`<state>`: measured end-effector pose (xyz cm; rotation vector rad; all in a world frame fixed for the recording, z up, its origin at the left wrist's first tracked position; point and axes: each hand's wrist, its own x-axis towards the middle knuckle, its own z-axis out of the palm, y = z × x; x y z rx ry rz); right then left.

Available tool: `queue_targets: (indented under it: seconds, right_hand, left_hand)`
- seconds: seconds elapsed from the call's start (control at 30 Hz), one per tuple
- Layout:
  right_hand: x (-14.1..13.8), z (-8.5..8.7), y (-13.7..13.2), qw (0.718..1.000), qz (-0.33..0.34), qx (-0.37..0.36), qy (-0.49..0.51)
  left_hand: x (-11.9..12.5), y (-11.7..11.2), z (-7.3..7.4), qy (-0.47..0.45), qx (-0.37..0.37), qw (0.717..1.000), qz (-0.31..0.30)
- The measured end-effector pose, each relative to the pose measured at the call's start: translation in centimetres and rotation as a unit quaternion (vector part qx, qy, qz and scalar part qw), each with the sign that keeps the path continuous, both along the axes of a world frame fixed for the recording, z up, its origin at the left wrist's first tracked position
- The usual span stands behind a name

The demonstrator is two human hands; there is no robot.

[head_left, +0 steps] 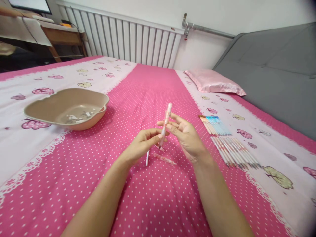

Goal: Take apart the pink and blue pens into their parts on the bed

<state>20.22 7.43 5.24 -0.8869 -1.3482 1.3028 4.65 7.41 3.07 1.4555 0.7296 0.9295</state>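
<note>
Now the pink pen is held tilted above the dotted bedspread, pinched low by the left hand, clasped higher by the right hand; a pinkish tube is seen nearby.

Everything is taken in by one head-worn camera, pitched forward and down across the pink bed cover. The left hand and right hand are seen from above and behind, near the middle — close to the lens, with both forearms cut off by the lower edge. Farther off, the white radiator is caught along the top, the desk at upper left, and the grey headboard at right. A wide field is covered.
</note>
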Motion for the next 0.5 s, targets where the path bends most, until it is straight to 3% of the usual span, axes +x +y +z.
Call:
queue_targets:
  seconds: [0.23, 0.5]
  right_hand:
    - [0.01, -0.1, 0.07, 1.0, -0.028, -0.007, 0.01]
    - [0.05, -0.53, 0.28, 0.998, -0.065, -0.007, 0.009]
  left_hand:
    - [0.15, 0.05, -0.18, -0.016, -0.023, 1.0, 0.01]
    - [0.87, 0.22, -0.71, -0.033, -0.03, 0.995, 0.086]
